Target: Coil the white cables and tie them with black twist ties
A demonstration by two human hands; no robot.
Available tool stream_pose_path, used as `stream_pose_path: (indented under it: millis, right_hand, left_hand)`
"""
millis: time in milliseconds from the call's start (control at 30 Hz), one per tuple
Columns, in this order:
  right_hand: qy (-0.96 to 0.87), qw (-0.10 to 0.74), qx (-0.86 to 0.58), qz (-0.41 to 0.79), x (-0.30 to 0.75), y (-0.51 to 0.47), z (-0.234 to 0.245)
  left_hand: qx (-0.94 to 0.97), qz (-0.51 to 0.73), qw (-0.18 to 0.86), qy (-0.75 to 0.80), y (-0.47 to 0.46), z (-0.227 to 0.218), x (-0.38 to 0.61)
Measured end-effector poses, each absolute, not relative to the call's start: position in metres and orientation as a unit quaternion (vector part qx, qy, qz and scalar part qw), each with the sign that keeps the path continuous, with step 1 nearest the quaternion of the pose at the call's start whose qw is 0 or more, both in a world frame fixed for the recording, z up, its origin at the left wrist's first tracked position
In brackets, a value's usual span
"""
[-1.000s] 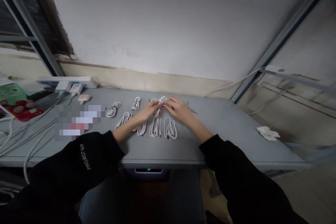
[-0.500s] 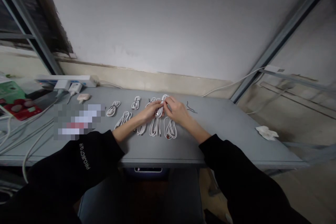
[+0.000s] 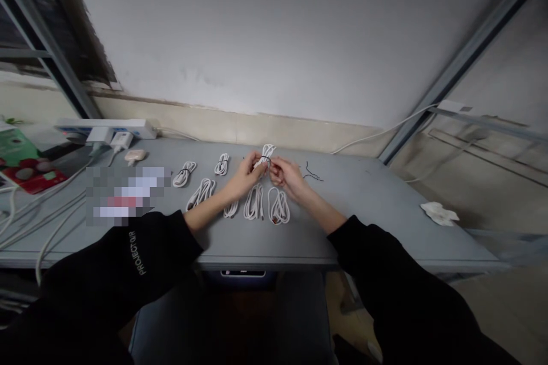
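Above the middle of the grey table [image 3: 363, 228], my left hand [image 3: 245, 177] grips a coiled white cable [image 3: 269, 150], with its fingers closed around the bundle. A black twist tie [image 3: 265, 158] runs round the middle of that coil. My right hand [image 3: 289, 177] pinches at the tie's right side; the exact end is too small to make out. In front of my hands lie untied white cable coils [image 3: 254, 203], one of them [image 3: 279, 206] at the right. Two tied coils, one at the left [image 3: 184, 174] and one farther back [image 3: 221, 164], rest beyond my left forearm.
Several loose black twist ties [image 3: 313, 172] lie right of my right hand. A power strip [image 3: 145, 128] with plugged-in chargers, a small pinkish case [image 3: 136, 155] and trailing white cords occupy the left. Crumpled tissue [image 3: 440, 214] lies near the right edge.
The held coil has tipped and moved slightly up and away, so its black tie shows more plainly. My right fingers have drawn a little to the right, off the coil.
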State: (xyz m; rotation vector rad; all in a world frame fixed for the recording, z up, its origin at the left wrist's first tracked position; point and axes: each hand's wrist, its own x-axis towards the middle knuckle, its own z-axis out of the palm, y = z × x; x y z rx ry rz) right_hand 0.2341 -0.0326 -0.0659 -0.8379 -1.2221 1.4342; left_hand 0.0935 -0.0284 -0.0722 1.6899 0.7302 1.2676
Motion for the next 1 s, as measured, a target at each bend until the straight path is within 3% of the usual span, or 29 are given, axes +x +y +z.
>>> stream_pose_path:
  millis: [167, 333, 467, 600, 733, 900, 1000]
  right_hand:
    - [-0.437, 0.397, -0.330, 0.737, 0.245, -0.034, -0.050]
    - [-0.443, 0.366, -0.345, 0.742, 0.247, -0.033, -0.051]
    - [-0.500, 0.425, -0.387, 0.647, 0.242, -0.033, -0.063]
    - [-0.600, 0.512, -0.439, 0.430, 0.241, -0.028, -0.074]
    - [-0.711, 0.498, -0.429, 0.249, 0.243, -0.025, -0.080]
    - [-0.761, 0.475, -0.416, 0.147, 0.248, -0.026, -0.078]
    - [-0.767, 0.475, -0.394, 0.175, 0.247, -0.027, -0.077]
  left_hand:
    - [0.731, 0.496, 0.321, 0.342, -0.043, -0.061, 0.090]
    - [0.700, 0.501, 0.378, 0.340, -0.038, -0.065, 0.091]
    - [0.620, 0.505, 0.488, 0.350, -0.026, -0.069, 0.093]
    - [0.571, 0.515, 0.537, 0.347, -0.021, -0.069, 0.093]
    - [0.524, 0.515, 0.587, 0.340, -0.021, -0.070, 0.093]
    - [0.491, 0.492, 0.647, 0.313, -0.024, -0.068, 0.093]
    - [0.492, 0.483, 0.659, 0.300, -0.027, -0.066, 0.093]
